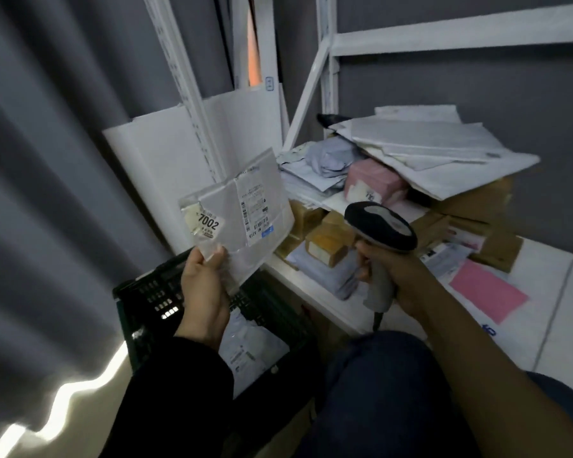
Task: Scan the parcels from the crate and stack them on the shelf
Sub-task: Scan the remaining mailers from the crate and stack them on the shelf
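Above the crate (153, 292): left hand (202, 292) pinches parcel (219, 206) by one corner; right hand (394, 276) grips scanner (381, 226). Scanner seems aimed off the label (257, 209), so a misread is likely; the thin pinch may slip.

The scene is dimly lit. A bright, blown-out streak is thrown across the curtain (40, 160) at lower left. Straight lines are bent toward the edges; detail is softened throughout.

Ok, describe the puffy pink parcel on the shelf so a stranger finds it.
Start at the white shelf on the right. Its heap of parcels has big white mailers on top; the pink parcel sits under their left edge. It is plump, unlike the flat pink envelope nearer.
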